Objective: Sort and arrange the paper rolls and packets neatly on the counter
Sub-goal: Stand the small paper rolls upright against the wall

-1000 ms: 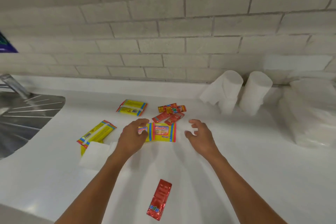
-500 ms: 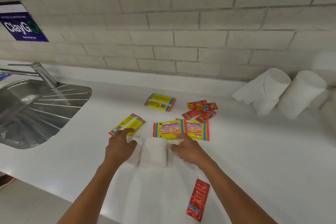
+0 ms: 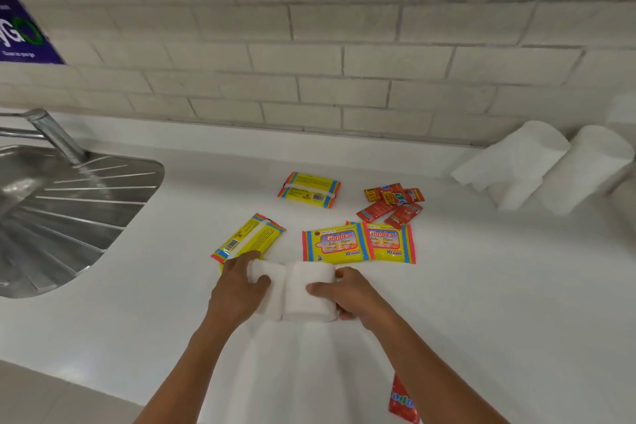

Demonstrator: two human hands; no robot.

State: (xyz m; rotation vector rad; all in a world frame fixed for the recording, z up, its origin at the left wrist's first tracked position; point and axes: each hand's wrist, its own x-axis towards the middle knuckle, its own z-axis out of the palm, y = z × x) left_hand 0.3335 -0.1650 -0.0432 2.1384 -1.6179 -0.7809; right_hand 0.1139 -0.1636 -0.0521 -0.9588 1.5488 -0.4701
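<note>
Counter [image 3: 481,303]: white, glossy.
Wall [image 3: 344,55]: pale brick tile.
Sink [image 3: 62,210]: steel, far left.
Left hand [image 3: 237,289]: fingers curled around paper roll [image 3: 266,289].
Right hand [image 3: 351,296]: grasping second roll [image 3: 308,289].

A forearm covers most of the red sachet [image 3: 402,403], cut off below.

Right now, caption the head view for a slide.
Both hands, left and right, grip white paper rolls beside yellow wipes packets.
</note>
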